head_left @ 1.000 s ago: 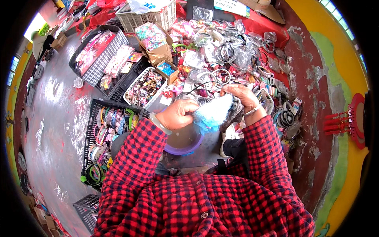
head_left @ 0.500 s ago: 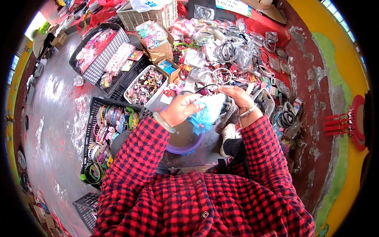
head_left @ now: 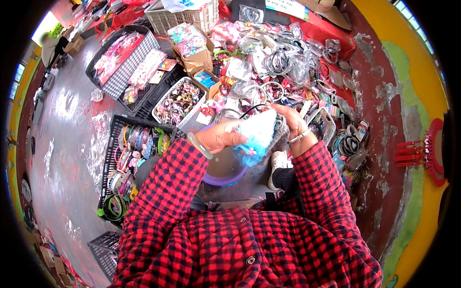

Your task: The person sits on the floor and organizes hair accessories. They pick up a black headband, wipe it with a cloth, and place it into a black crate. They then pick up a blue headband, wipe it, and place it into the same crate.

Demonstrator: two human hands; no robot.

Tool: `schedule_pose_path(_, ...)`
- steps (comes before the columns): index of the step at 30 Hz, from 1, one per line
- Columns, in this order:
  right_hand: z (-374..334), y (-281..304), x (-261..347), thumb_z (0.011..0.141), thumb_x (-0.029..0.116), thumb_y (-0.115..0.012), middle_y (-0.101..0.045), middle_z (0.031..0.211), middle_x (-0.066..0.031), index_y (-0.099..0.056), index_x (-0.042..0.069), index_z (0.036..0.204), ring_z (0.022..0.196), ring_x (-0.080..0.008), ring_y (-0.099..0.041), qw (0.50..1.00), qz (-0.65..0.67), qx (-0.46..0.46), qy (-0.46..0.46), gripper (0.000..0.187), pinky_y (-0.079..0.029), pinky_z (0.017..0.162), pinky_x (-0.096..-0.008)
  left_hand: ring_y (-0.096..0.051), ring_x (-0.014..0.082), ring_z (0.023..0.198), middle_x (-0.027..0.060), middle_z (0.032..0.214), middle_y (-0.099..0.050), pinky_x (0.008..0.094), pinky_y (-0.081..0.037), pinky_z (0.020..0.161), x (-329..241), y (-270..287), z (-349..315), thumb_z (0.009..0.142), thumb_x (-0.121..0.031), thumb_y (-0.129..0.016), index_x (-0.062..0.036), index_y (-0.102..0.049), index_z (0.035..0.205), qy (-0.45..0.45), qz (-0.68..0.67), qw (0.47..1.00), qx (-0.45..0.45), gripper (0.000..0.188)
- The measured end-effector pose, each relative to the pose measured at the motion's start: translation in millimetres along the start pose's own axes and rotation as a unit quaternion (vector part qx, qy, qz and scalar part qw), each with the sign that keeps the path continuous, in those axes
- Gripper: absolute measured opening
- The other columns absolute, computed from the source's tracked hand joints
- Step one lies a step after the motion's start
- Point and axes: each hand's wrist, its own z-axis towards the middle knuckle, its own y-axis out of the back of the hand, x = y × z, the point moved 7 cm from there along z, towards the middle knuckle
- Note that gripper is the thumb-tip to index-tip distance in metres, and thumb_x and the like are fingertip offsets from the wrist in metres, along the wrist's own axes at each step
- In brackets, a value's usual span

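Note:
Between my two hands is a headband (head_left: 256,137) with a fluffy blue and white gauzy trim and a small pink bit on it; its thin black band arches up at the far side. My left hand (head_left: 222,136) pinches the trim with thumb and fingers. My right hand (head_left: 289,121) is closed around the headband's right side, together with a grey fuzzy cloth (head_left: 279,134) that hangs below the fingers. The right fingertips are partly hidden behind the trim. Beneath the hands stands a purple basin (head_left: 221,181) with murky water.
A large heap of bagged hair accessories (head_left: 283,62) spreads ahead. A white basket (head_left: 156,115) of hair ties and a black crate (head_left: 113,144) of headbands stand to the left. A houndstooth box (head_left: 126,72) lies beyond. A red-brown wall (head_left: 372,120) is on the right.
The trim has turned and moved slightly right, now showing a pink bit. My left hand has shifted a little right along it; the right hand now bends further over the far side.

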Motion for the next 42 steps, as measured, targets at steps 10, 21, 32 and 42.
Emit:
schedule_pose_path(10, 19, 11, -14, 0.084, 0.017, -0.056, -0.065, 0.084, -0.0083, -0.061, 0.0, 0.094, 0.073, -0.0174, -0.063, 0.998, 0.054, 0.022, -0.038, 0.02, -0.051, 0.066, -0.0301, -0.06, 0.0157, 0.093, 0.0078, 0.102, -0.061, 0.0322, -0.046, 0.087, 0, 7, 2, 0.073, 0.007, -0.065, -0.0001, -0.048, 0.117, 0.003, 0.036, 0.995, -0.097, 0.047)
schedule_pose_path(21, -12, 46, 74, 0.077, 0.001, -0.056, -0.059, 0.107, -0.011, -0.049, 0.001, 0.118, 0.096, -0.0227, -0.058, 0.97, 0.032, 0.031, 0.24, 0.042, -0.045, 0.086, -0.0367, -0.053, 0.0169, 0.098, 0.0036, 0.102, -0.052, 0.0389, -0.048, 0.084, -13, 35, -10, 0.074, -0.005, -0.063, -0.0053, -0.038, 0.126, -0.156, -0.153, 0.958, -0.186, 0.058)
schedule_pose_path(32, 17, 39, 39, 0.089, 0.019, -0.047, -0.061, 0.095, -0.0075, -0.053, 0.006, 0.113, 0.072, -0.0175, -0.061, 0.975, -0.092, -0.02, 0.201, 0.028, -0.051, 0.057, -0.0281, -0.055, 0.0172, 0.096, 0.0019, 0.098, -0.055, 0.0392, -0.046, 0.086, -34, 41, -17, 0.075, -0.005, -0.061, -0.005, -0.042, 0.122, -0.181, -0.107, 0.948, -0.238, 0.051)
schedule_pose_path(42, -11, 42, 75, 0.082, 0.0, -0.055, -0.057, 0.105, -0.0078, -0.046, 0.006, 0.117, 0.092, -0.0188, -0.056, 0.927, 0.041, -0.086, 0.363, 0.036, -0.047, 0.082, -0.0328, -0.053, 0.0108, 0.097, 0.0032, 0.108, -0.056, 0.0272, -0.042, 0.088, -41, 31, -9, 0.076, -0.002, -0.065, -0.0015, -0.044, 0.122, -0.221, 0.168, 0.926, -0.254, 0.05)
